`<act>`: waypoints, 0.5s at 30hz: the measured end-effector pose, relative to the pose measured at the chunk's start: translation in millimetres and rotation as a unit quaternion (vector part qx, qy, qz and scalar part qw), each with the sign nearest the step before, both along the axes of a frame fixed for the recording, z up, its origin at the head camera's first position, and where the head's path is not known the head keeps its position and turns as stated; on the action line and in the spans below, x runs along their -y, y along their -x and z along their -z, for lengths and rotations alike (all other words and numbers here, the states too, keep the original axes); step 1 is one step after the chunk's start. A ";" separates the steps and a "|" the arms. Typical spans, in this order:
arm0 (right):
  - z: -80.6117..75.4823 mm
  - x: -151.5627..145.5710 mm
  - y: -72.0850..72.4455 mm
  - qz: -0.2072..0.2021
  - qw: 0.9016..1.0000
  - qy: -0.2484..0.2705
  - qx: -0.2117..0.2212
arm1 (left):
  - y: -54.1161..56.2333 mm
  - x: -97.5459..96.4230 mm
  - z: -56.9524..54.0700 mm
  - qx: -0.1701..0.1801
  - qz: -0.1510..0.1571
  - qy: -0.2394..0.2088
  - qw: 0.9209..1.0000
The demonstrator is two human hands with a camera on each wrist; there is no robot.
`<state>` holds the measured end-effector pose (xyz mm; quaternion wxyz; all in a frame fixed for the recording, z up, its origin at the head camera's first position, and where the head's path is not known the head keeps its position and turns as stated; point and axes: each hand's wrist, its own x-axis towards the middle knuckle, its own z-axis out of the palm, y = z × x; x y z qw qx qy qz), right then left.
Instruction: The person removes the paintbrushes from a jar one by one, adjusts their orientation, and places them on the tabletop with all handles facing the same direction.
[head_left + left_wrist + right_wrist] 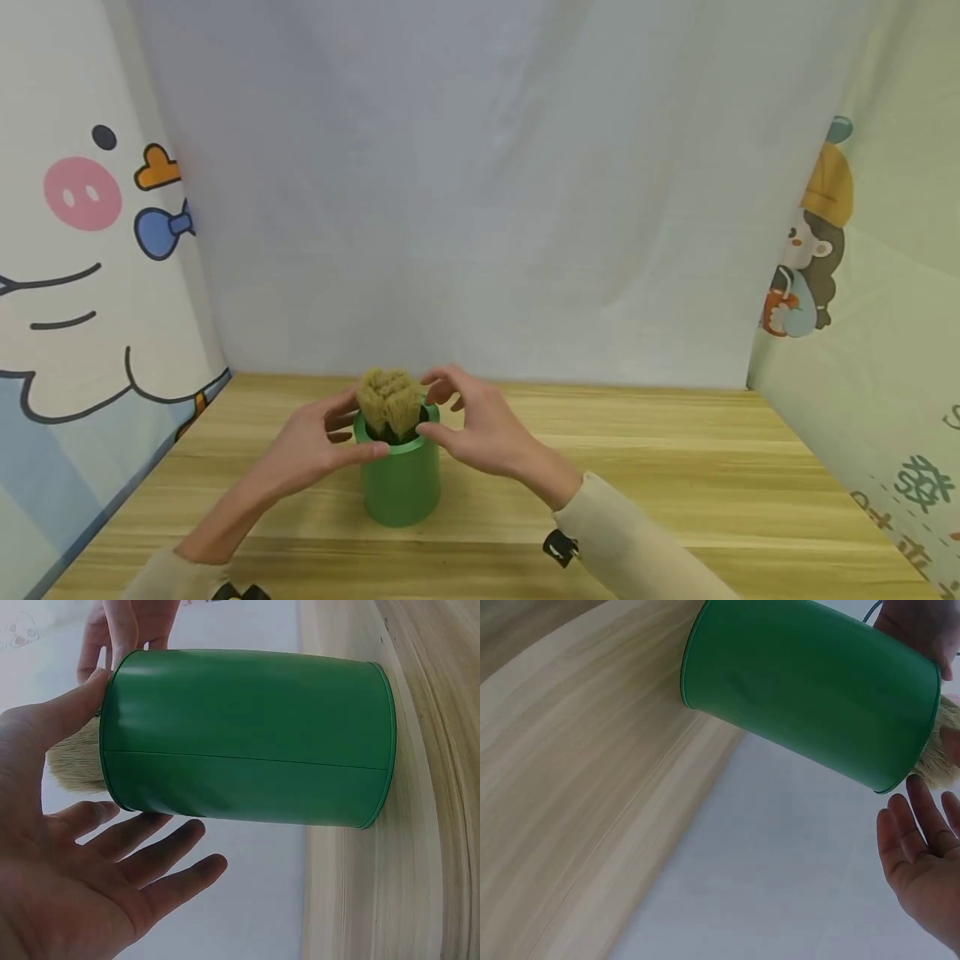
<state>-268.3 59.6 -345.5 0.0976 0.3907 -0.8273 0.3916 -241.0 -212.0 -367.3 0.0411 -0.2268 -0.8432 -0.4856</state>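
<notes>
Spread wide, left hand (315, 442) and right hand (480, 427) flank the cup (401, 490), I think to steady the standing bristles (390, 400).

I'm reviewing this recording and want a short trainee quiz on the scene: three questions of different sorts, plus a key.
1. What does the green cylindrical container stand on?
2. True or false: the tan bristly bundle rises above the container's rim.
3. The left hand and right hand are: (a) on opposite sides of the bundle; (b) clasped together; (c) both beneath the container.

Key: 1. A wood-grain tabletop. 2. True. 3. a.
</notes>
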 end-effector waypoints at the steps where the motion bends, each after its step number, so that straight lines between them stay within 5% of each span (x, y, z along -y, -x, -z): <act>1: 0.1 1.8 0.6 0.001 1.000 0.000 0.000 | 0.9 -0.3 -0.1 0.002 0.001 -0.002 1.000; 15: 4.2 15.7 5.9 -0.008 1.000 0.021 0.002 | 4.1 2.6 1.2 0.030 0.020 -0.027 0.999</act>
